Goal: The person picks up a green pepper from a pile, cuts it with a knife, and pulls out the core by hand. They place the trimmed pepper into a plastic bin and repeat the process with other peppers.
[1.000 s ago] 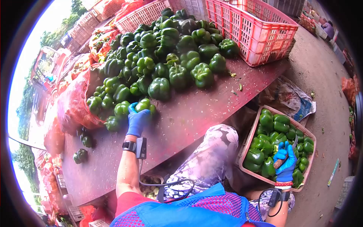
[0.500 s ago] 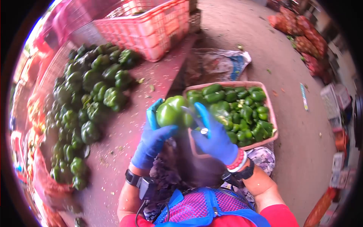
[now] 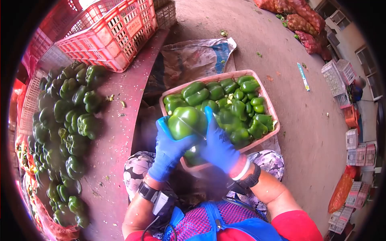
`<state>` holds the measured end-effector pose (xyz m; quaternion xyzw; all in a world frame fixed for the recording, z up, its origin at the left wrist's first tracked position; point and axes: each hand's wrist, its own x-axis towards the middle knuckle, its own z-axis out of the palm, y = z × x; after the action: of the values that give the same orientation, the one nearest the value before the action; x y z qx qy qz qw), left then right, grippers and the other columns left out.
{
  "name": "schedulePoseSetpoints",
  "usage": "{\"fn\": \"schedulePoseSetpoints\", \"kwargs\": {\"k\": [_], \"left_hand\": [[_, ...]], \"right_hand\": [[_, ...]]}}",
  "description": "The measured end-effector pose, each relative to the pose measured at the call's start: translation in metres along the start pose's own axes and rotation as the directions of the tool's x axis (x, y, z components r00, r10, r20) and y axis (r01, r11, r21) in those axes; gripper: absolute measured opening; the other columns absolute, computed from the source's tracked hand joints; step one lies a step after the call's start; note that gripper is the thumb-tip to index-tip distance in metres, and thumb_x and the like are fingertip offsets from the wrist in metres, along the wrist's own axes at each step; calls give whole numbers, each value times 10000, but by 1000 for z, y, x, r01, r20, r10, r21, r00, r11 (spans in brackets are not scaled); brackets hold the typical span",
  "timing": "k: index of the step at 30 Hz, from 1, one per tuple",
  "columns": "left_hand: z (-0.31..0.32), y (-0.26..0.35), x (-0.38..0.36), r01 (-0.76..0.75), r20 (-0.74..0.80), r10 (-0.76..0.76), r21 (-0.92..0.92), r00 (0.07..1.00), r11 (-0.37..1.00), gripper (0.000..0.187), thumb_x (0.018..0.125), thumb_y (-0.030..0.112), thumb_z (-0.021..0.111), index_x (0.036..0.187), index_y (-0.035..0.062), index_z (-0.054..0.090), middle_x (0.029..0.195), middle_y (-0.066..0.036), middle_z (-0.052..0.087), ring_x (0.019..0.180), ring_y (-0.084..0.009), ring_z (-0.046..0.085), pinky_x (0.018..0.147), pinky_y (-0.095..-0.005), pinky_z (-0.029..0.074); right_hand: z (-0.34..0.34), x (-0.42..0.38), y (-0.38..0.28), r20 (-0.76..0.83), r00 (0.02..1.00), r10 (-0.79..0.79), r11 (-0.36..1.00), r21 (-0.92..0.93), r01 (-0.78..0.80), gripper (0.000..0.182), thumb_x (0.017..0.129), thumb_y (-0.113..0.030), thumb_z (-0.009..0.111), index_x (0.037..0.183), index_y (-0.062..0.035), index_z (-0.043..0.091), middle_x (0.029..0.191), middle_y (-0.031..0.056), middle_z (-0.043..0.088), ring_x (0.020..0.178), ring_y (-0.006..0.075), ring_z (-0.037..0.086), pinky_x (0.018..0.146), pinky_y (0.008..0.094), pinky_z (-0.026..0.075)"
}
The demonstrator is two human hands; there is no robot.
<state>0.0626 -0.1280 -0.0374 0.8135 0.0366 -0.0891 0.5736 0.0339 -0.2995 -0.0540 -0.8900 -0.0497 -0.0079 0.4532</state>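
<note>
My left hand [image 3: 169, 149], in a blue glove, cups a large green bell pepper [image 3: 185, 120] from below and the left. My right hand [image 3: 220, 146], also in a blue glove, presses against the pepper's right side. It grips a small knife, whose blade is mostly hidden between hand and pepper. I hold both over my lap, at the near edge of a pink crate [image 3: 217, 77] full of green peppers [image 3: 237, 108] on the ground.
A dark red table [image 3: 120, 132] on the left carries a heap of green peppers [image 3: 68, 116]. A red plastic crate [image 3: 108, 36] stands at its far end. A printed sack [image 3: 193, 56] lies behind the pink crate. Net bags [image 3: 305, 24] and stacked crates [image 3: 358, 148] line the right side.
My left hand took a pepper from the table heap and brought it in front of me. My right hand rose from the crate with the knife and met the pepper. My view swung right.
</note>
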Motion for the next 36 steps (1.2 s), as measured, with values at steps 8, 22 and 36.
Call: {"fn": "schedulePoseSetpoints", "kwargs": {"k": [8,22,36], "left_hand": [[-6,-10,5,-92,-73,73,-303,995,948,848,618,276,904,1256,-28,435,1146,-157,610,1021,-226,634,873,-362,548],[-13,-1,-12,-141,249,171,-135,953,981,848,656,259,855,1362,30,446,1169,-147,629,1080,-241,632,910,-373,534],[-18,-10,14,242,530,120,-561,839,791,719,667,132,790,1329,47,524,1256,-79,596,1148,-185,569,1003,-344,469]], "right_hand": [[35,11,65,-124,953,-275,949,-193,249,877,880,-124,619,1562,34,90,1302,319,552,1116,484,592,962,506,487],[-35,14,10,321,937,-136,777,622,-100,1023,818,-297,834,1581,-32,207,1496,94,438,1380,198,396,1185,355,283],[-42,2,28,409,912,-35,399,842,-362,858,776,-126,730,1532,-53,331,1390,92,524,1277,216,515,1074,364,438]]}}
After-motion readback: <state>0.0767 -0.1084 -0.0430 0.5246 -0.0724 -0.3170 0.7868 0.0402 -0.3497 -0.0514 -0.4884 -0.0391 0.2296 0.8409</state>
